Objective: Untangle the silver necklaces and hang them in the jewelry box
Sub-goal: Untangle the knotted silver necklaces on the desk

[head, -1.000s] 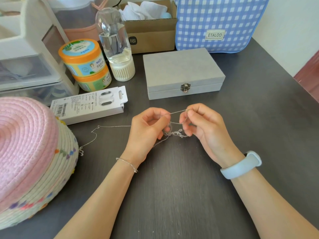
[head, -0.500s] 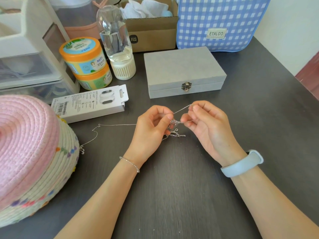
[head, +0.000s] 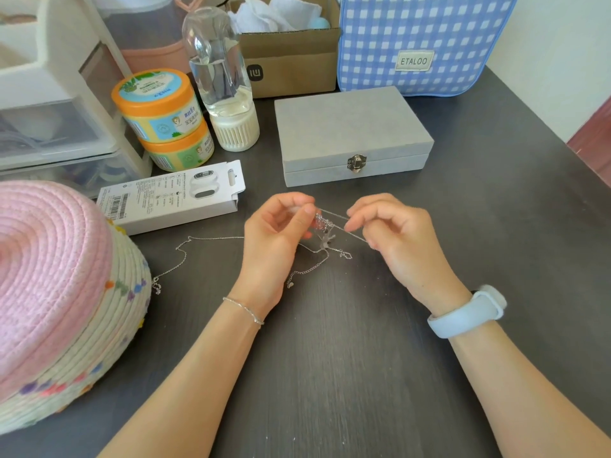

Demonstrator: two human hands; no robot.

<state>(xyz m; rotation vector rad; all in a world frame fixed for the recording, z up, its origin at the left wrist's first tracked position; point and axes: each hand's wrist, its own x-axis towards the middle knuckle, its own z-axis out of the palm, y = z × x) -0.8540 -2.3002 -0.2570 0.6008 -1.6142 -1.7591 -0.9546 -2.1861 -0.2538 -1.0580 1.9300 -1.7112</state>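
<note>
Two hands work above the dark grey wood-grain worktop (head: 330, 375), each pinching fine silver chain: the left hand (head: 274, 239) holds the strand just beside a small bunched knot of silver necklaces (head: 323, 226) between thumb and forefinger, and the right hand (head: 396, 236) pinches a length that runs taut from that knot to its fingertips. The tangle hangs between the hands, lifted just off the worktop, while loose ends trail down onto it; one thin strand (head: 183, 259) runs away to the left and ends near the pink and cream coiled-rope basket (head: 59, 292). Chains this thin look very light, limp and slippery, and probably easy to kink or snap if pulled hard, so the sensible hold is close to the knot with fingertips only, teasing loops apart rather than tugging the free ends. The grey velvet-covered jewelry box (head: 350, 133) with a small metal clasp sits shut beyond the hands, so nothing has been hung yet. The dark matte surface shows the silver clearly and seems smooth enough not to snag links. Around it stand a white cardboard product carton (head: 172, 196), two stacked orange-lidded jars (head: 165, 117), a clear bottle on a white base (head: 224, 81), a brown cardboard box (head: 291, 61) and a blue gingham bag (head: 423, 38), under soft daylight.
</note>
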